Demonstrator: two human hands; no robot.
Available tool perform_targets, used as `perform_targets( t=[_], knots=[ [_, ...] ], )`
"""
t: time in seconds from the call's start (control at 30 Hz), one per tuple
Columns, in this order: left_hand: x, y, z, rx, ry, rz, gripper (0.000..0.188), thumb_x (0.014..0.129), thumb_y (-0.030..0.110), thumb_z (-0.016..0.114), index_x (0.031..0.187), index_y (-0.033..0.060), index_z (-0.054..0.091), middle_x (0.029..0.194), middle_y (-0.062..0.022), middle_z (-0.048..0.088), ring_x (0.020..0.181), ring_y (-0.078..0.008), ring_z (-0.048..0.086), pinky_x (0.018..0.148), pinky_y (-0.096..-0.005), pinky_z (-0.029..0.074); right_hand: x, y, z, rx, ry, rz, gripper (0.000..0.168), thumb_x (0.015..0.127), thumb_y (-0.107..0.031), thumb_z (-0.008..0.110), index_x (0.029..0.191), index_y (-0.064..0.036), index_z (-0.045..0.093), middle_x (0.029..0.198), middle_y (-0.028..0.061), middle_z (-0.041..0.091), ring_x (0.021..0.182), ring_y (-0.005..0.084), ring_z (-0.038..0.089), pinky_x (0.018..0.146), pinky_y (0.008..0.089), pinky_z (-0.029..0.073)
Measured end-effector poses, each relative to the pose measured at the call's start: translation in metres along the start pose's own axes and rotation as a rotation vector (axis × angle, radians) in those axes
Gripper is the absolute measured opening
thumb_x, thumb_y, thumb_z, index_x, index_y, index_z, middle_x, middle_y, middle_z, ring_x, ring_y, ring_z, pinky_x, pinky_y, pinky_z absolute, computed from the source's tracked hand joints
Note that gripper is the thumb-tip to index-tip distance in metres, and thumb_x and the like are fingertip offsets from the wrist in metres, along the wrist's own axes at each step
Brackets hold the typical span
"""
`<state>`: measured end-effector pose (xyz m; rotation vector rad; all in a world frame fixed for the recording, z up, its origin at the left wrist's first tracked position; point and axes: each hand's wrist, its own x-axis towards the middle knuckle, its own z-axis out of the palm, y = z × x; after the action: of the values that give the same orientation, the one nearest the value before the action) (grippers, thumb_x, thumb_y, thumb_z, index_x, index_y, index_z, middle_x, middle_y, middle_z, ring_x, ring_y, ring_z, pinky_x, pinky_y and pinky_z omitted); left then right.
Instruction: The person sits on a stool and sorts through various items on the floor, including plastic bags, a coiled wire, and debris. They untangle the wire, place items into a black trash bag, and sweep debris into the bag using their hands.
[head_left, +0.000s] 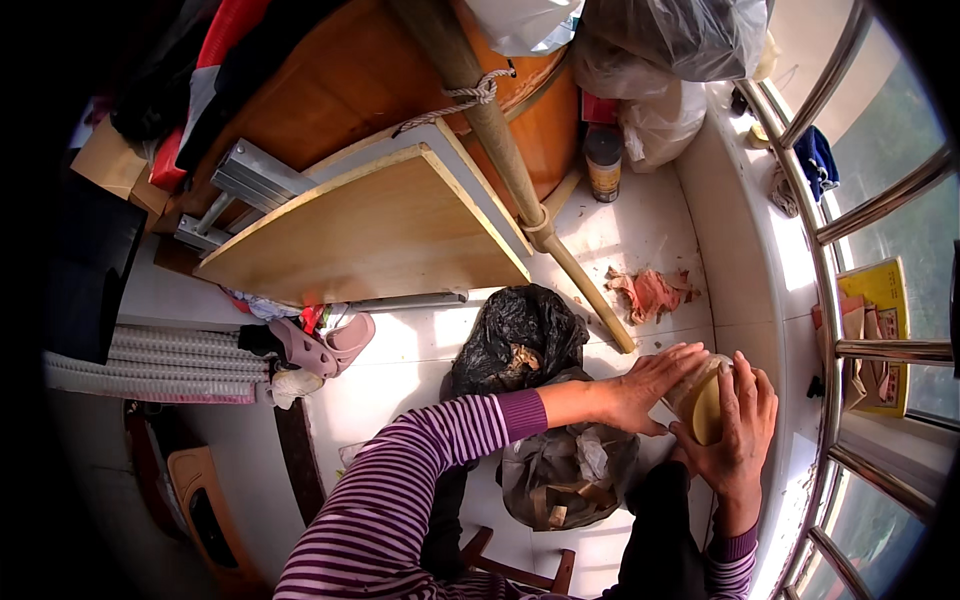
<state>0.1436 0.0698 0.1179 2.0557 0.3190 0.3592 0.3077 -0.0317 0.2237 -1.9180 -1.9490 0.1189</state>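
Both hands are on a jar with a yellowish lid (706, 409), tilted, near the ledge at the right. My left hand (645, 386) lies along the jar's clear side with its fingers stretched over it. My right hand (731, 431) wraps the lid end, thumb below and fingers above. To the left of the hands, on the floor, stands a black plastic bag (517, 330) with scraps in it. Below that is a dark translucent plastic bag (600, 457) holding paper and cardboard pieces. What the jar contains cannot be made out.
A bamboo pole (555, 247) leans down to the floor beside crumpled reddish paper (649, 292). Wooden boards (375, 232) lean behind the bags. Metal window bars (829, 300) line the right side. Pink clogs (322, 349) lie left; a lidded container (604, 165) stands farther back.
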Motion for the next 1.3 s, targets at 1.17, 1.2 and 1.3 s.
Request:
perform_targets(
  t=[1.17,1.2,1.3],
  knots=[
    [0.048,-0.048,-0.067,0.368,0.753,0.114,0.095,0.076,0.023,0.082,0.143,0.0051,0.017,0.141,-0.0172,0.035,0.133,-0.0314,0.039,0.110,-0.0419,0.035,0.132,-0.010,0.054,0.010,0.274,-0.015,0.076,0.062,-0.037,0.084,0.130,-0.015,0.056,0.136,0.0140,0.050,0.116,0.0387,0.048,0.091,0.0465,0.040],
    [0.046,-0.056,-0.063,0.305,0.763,0.026,0.095,0.077,0.023,0.082,0.143,0.0058,0.016,0.140,-0.0165,0.035,0.133,-0.0303,0.039,0.110,-0.0417,0.036,0.142,-0.014,0.056,0.032,0.287,-0.012,0.077,0.062,-0.037,0.084,0.130,-0.015,0.056,0.136,0.0137,0.050,0.116,0.0387,0.048,0.091,0.0465,0.040],
    [0.055,-0.071,-0.060,0.142,0.779,-0.137,0.093,0.079,0.022,0.081,0.141,0.0077,0.013,0.139,-0.0147,0.035,0.131,-0.0272,0.040,0.110,-0.0414,0.037,0.156,-0.019,0.056,0.044,0.228,0.012,0.092,0.061,-0.049,0.083,0.138,-0.013,0.050,0.143,0.0123,0.046,0.123,0.0365,0.045,0.100,0.0468,0.036]
  ],
)
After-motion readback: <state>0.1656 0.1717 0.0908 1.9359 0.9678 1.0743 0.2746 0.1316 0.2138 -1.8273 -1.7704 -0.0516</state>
